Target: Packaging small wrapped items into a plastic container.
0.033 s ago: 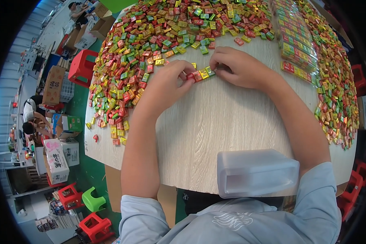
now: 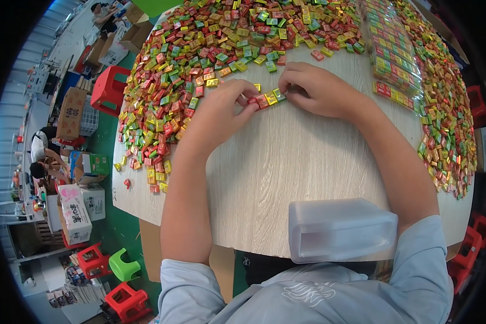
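Between my hands a short row of small wrapped candies (image 2: 268, 99), red, orange, yellow and green, lies on the pale wood-grain table (image 2: 264, 178). My left hand (image 2: 228, 105) pinches the row's red left end between thumb and fingers. At the green right end, my right hand (image 2: 313, 89) has its fingers curled in and pressed together against the last piece. Those fingertips partly hide what they grip. A single yellow candy (image 2: 257, 87) sits just beyond the row, close to my left fingers.
A heap of loose candies (image 2: 167, 81) curves along the far and left sides; another pile (image 2: 443, 124) covers the right. Beside it stand stacked clear-wrapped candy packs (image 2: 395, 59). A translucent plastic bin (image 2: 343, 229) rests at the near edge. Red stools (image 2: 110, 90) and people are off left.
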The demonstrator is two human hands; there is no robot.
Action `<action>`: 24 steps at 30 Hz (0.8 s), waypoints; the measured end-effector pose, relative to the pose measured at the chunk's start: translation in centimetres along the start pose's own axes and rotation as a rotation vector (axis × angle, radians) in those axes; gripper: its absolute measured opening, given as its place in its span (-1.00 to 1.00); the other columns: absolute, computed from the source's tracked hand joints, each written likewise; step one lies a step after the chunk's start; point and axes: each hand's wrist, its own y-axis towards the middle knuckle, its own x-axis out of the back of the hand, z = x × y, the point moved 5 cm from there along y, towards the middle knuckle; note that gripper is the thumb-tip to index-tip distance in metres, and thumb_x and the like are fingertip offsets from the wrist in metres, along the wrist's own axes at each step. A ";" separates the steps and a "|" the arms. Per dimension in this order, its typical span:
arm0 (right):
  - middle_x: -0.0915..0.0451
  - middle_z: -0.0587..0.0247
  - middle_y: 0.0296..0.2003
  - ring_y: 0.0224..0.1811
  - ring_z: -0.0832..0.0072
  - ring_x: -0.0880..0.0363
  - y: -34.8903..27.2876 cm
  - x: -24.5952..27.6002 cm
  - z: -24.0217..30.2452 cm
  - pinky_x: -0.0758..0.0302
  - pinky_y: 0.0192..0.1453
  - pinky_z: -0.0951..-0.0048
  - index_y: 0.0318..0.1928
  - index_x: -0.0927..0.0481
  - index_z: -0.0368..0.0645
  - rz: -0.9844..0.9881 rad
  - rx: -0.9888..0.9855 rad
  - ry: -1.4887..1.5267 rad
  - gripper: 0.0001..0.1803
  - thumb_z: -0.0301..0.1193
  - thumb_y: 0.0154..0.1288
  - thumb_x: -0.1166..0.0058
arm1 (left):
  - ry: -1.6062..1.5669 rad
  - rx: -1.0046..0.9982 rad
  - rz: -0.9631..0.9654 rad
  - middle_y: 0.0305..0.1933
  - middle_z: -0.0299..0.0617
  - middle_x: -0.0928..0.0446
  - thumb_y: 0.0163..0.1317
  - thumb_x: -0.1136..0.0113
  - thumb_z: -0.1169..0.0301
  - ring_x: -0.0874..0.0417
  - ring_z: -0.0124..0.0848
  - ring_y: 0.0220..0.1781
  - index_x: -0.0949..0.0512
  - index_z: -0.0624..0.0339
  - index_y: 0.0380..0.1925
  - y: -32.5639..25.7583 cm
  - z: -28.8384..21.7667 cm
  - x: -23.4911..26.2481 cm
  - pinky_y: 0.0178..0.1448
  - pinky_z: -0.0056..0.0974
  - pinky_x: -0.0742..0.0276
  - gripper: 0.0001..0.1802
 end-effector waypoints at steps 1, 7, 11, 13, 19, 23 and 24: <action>-0.57 0.13 -0.09 -0.05 0.24 -0.59 0.0 0.0 -0.1 -0.53 0.02 0.27 -0.07 -0.58 -0.21 0.003 0.000 -0.016 -0.87 -0.55 0.40 -0.13 | -0.001 -0.002 0.000 -0.15 -0.02 -0.67 0.24 -0.43 0.48 -0.71 -0.16 -0.09 -0.66 0.27 -0.04 0.1 0.2 0.1 0.08 -0.12 -0.62 -0.70; -0.57 0.13 -0.10 -0.07 0.24 -0.59 0.4 -0.1 0.4 -0.53 0.00 0.28 -0.07 -0.59 -0.22 0.016 -0.025 0.002 -0.88 -0.52 0.42 -0.15 | 0.483 -0.022 -0.405 0.02 -0.03 -0.64 0.34 -0.36 0.32 -0.57 -0.01 0.22 -0.68 0.19 0.02 0.7 2.6 2.5 0.34 0.01 -0.47 -0.69; -0.57 0.13 -0.09 -0.08 0.24 -0.60 0.3 0.0 0.2 -0.53 0.00 0.28 -0.07 -0.59 -0.22 0.016 -0.033 0.000 -0.87 -0.50 0.42 -0.17 | 0.614 -0.006 -0.322 0.08 -0.09 -0.62 0.35 -0.34 0.31 -0.54 0.01 0.24 -0.70 0.19 -0.03 0.9 3.1 1.9 0.34 0.03 -0.48 -0.73; -0.58 0.13 -0.08 -0.08 0.24 -0.60 0.2 0.0 0.2 -0.53 0.01 0.26 -0.07 -0.60 -0.22 0.004 -0.021 -0.005 -0.88 -0.50 0.42 -0.17 | 0.592 0.012 -0.289 0.07 -0.10 -0.62 0.35 -0.35 0.31 -0.55 0.01 0.22 -0.70 0.19 -0.06 0.8 3.0 2.3 0.33 0.02 -0.49 -0.75; -0.59 0.12 -0.07 -0.03 0.22 -0.61 -0.1 0.3 0.3 -0.54 0.05 0.25 -0.08 -0.60 -0.22 0.006 -0.052 -0.033 -0.88 -0.50 0.43 -0.17 | 0.509 0.018 -0.172 0.08 -0.11 -0.62 0.33 -0.38 0.31 -0.60 -0.07 0.18 -0.71 0.09 -0.16 0.1 2.4 3.2 0.26 0.00 -0.57 -0.84; -0.60 0.08 -0.01 0.06 0.18 -0.60 0.4 -0.2 0.5 -0.54 0.13 0.22 -0.03 -0.61 -0.22 0.058 -0.104 -0.047 -0.84 -0.48 0.44 -0.20 | 0.367 0.149 -0.082 0.10 -0.11 -0.62 0.32 -0.39 0.33 -0.64 -0.08 0.17 -0.72 0.07 -0.14 -0.6 2.6 3.5 0.22 0.00 -0.60 -0.84; -0.60 0.06 0.03 0.11 0.14 -0.59 0.5 -0.2 0.8 -0.53 0.18 0.20 0.02 -0.63 -0.20 0.013 -0.088 -0.065 -0.81 -0.45 0.45 -0.20 | 0.351 0.134 -0.075 0.11 -0.10 -0.62 0.33 -0.38 0.33 -0.67 -0.07 0.14 -0.72 0.08 -0.12 -0.8 2.6 3.5 0.20 -0.01 -0.62 -0.83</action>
